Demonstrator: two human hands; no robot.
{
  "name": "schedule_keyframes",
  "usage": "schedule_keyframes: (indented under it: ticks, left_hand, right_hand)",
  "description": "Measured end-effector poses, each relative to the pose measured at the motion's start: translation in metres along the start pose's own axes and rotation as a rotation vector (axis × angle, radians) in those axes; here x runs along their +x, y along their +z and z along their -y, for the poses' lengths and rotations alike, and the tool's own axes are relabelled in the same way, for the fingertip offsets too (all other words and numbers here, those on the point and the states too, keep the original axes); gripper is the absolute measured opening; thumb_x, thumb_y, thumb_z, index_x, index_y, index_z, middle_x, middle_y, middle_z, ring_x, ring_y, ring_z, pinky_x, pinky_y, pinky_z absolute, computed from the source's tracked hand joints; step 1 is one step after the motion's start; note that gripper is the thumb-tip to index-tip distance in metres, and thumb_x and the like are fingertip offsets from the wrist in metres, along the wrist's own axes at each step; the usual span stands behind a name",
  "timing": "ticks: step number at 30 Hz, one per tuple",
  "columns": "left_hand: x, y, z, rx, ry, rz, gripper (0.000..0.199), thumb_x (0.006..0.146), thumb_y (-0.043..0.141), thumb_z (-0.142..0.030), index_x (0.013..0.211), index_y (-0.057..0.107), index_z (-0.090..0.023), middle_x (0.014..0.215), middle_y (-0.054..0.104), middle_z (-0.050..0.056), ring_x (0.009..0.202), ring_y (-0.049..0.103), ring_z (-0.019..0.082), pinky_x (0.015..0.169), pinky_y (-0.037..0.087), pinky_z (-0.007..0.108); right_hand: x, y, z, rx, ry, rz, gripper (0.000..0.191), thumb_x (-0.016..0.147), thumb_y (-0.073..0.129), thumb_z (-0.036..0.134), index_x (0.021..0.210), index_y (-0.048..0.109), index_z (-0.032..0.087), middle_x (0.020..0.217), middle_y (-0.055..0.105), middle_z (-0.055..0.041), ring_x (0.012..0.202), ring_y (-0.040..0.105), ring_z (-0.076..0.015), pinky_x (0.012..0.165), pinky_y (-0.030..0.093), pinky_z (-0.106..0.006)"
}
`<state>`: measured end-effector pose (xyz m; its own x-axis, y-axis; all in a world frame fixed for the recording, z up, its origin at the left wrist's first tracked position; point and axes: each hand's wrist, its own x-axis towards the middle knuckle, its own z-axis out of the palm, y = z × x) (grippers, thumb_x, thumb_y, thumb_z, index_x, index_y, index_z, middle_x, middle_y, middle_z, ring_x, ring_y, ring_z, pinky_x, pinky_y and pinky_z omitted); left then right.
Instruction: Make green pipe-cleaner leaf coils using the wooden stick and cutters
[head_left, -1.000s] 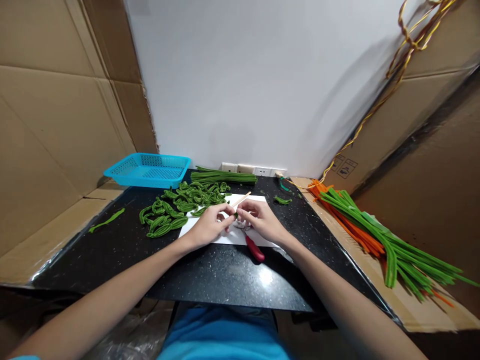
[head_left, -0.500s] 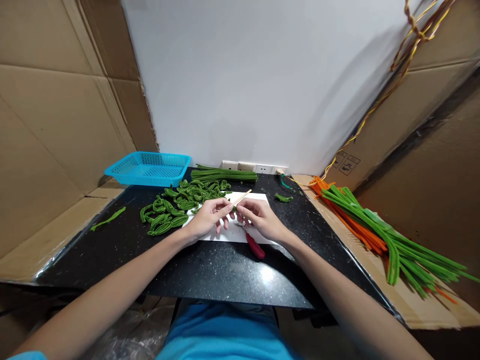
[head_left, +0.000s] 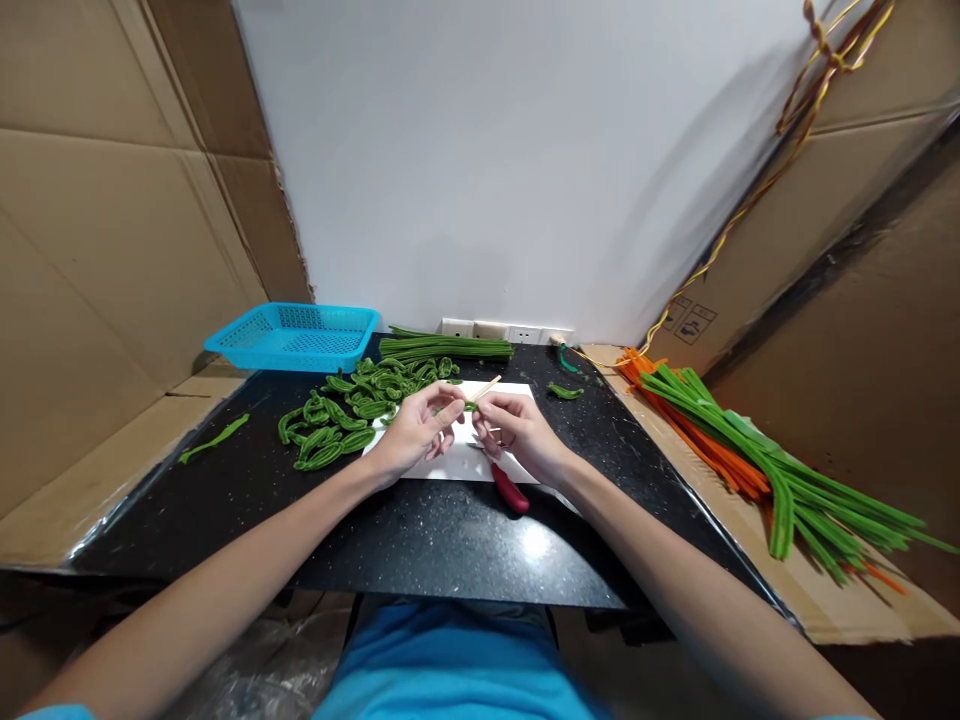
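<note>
"Workpiece location and grip?"

"Green fuzzy piece [head_left: 471, 406]: between fingertips of left hand [head_left: 420, 425] and right hand [head_left: 525, 430], above white sheet [head_left: 442, 466]. Both hands pinch it."

"Step?"

"Apparently shaping; next move calls for steady, even finger pressure."

"Counts?"

"Held piece, one; wooden stick [head_left: 489, 386], one; red-handled tool [head_left: 510, 491], one; blue basket [head_left: 300, 359], one; looped green pieces [head_left: 371, 410], overlapping, uncountable."
</note>
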<state>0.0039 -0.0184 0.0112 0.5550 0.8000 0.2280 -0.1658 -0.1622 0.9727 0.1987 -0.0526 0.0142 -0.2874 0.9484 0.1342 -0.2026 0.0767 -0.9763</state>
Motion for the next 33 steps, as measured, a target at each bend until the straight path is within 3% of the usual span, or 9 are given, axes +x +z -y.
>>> schedule_keyframes:
  ticks: [4,10,15,18,25,33]
  left_hand:
    - [-0.002,-0.006,-0.001,0.313,0.14,0.034,0.032,0.094,0.071,-0.048,0.103,0.065,-0.018,0.096,0.066,0.002,0.059,0.057,0.009,0.053,0.047,0.021]
    - [-0.006,-0.01,0.0,0.678,0.246,0.006,0.025,0.101,0.06,-0.041,0.1,0.07,-0.018,0.091,0.071,0.003,0.068,0.06,0.014,0.061,0.044,0.024]
    - [-0.006,-0.005,-0.001,0.638,0.208,-0.041,0.028,0.1,0.059,-0.042,0.09,0.07,-0.017,0.076,0.068,0.001,0.062,0.056,0.014,0.059,0.042,0.025]
    - [-0.007,0.0,-0.002,0.646,0.223,-0.032,0.026,0.099,0.059,-0.037,0.084,0.067,-0.017,0.072,0.065,0.0,0.062,0.054,0.014,0.06,0.04,0.025]
    - [-0.007,0.007,0.0,0.707,0.198,-0.082,0.023,0.09,0.057,-0.024,0.068,0.053,-0.02,0.06,0.051,-0.004,0.056,0.046,0.013,0.056,0.034,0.026]
    - [-0.008,0.007,0.0,0.689,0.182,-0.063,0.031,0.099,0.054,-0.034,0.072,0.054,-0.019,0.064,0.051,-0.004,0.059,0.046,0.014,0.059,0.033,0.026]
  right_hand:
    - [0.001,-0.002,-0.001,0.054,0.076,-0.01,0.033,0.081,0.079,0.046,0.076,0.063,0.018,0.06,0.053,0.004,0.047,0.041,-0.0095,0.045,0.03,-0.023]
    - [0.001,0.004,-0.008,-0.171,-0.014,-0.076,0.043,0.092,0.067,0.056,0.071,0.058,0.02,0.055,0.048,0.0054,0.045,0.038,-0.0107,0.046,0.031,-0.026]
    - [-0.006,0.008,-0.004,-0.802,-0.321,-0.162,0.038,0.103,0.052,0.046,0.076,0.059,0.02,0.067,0.057,0.0003,0.06,0.048,-0.015,0.059,0.036,-0.029]
    - [-0.009,0.004,-0.007,-1.042,-0.428,-0.186,0.03,0.103,0.051,0.034,0.077,0.056,0.021,0.067,0.058,-0.0002,0.059,0.047,-0.0152,0.06,0.034,-0.029]
    - [-0.006,0.003,-0.015,-1.213,-0.473,-0.151,0.03,0.099,0.049,0.026,0.069,0.047,0.024,0.064,0.055,-0.0011,0.057,0.047,-0.0157,0.059,0.035,-0.029]
    - [-0.005,0.001,-0.013,-1.184,-0.476,-0.211,0.031,0.1,0.049,0.029,0.07,0.048,0.023,0.064,0.056,-0.0005,0.056,0.044,-0.015,0.058,0.035,-0.029]
